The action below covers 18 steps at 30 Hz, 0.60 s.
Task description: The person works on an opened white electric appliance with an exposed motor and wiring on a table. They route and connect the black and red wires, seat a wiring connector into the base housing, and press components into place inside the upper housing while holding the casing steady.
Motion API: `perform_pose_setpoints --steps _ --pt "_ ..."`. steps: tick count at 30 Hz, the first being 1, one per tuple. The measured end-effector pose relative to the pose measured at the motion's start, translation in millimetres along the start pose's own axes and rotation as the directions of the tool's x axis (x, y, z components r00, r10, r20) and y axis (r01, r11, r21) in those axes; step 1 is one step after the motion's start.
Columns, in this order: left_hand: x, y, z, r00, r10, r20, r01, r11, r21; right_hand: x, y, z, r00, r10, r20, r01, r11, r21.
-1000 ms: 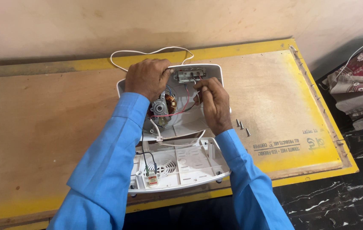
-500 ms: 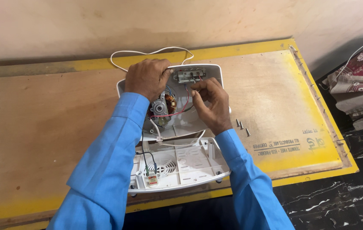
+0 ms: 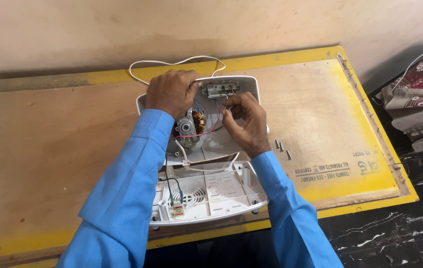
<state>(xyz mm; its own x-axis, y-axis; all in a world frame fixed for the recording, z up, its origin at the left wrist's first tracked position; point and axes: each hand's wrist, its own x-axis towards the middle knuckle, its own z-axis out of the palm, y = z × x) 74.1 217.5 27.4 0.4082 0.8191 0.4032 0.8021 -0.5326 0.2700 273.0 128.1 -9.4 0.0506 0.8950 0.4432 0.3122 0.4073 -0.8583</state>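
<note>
The opened white appliance housing (image 3: 206,119) lies in the middle of the yellow-edged worktop (image 3: 320,99), its detached cover half (image 3: 209,193) just in front, nearer the person. The left hand (image 3: 172,92) presses down on the housing's upper left rim, its grip closed over the edge – a good brace. The right hand (image 3: 243,121) pinches thin red wires (image 3: 206,131) near the switch block (image 3: 221,89); this fingertip grip is best kept light and close to the terminals, so the strands leading to the motor (image 3: 189,126) are not tugged loose. Three loose screws (image 3: 282,147) lie just beside the right wrist – worth keeping clear of the sleeve. Compared with a second ago, the right hand has shifted up from the motor side towards the switch block; the left hand has not moved.
</note>
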Motion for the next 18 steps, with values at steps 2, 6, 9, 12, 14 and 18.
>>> perform_pose_setpoints --steps 2,6,9,12,14,18 --pt "0.3 0.0 -0.2 1.0 -0.001 0.005 0.001 1.0 0.005 0.5 0.4 0.5 1.0 -0.028 0.004 0.028 1.0 -0.007" --pt "0.5 0.5 -0.3 1.0 -0.006 0.008 0.006 1.0 0.006 1.8 1.4 3.1 1.0 0.001 -0.028 -0.001 1.0 0.001" --pt "0.4 0.8 -0.2 1.0 -0.008 0.008 0.008 1.0 0.01 1.5 2.2 3.2 1.0 0.007 -0.028 -0.007 1.0 0.004" --pt "0.2 0.8 -0.4 1.0 -0.009 0.006 0.009 1.0 0.007 1.3 3.1 2.6 1.0 0.001 -0.027 -0.001 1.0 -0.016" --pt "0.0 0.5 -0.4 1.0 -0.009 0.012 0.008 1.0 0.018 0.9 3.9 2.5 1.0 -0.011 -0.029 0.01 0.999 -0.031" --pt "0.1 0.1 0.4 1.0 -0.004 0.004 0.004 1.0 0.002 1.4 6.3 3.1 0.999 0.024 -0.03 -0.024 1.0 0.019"
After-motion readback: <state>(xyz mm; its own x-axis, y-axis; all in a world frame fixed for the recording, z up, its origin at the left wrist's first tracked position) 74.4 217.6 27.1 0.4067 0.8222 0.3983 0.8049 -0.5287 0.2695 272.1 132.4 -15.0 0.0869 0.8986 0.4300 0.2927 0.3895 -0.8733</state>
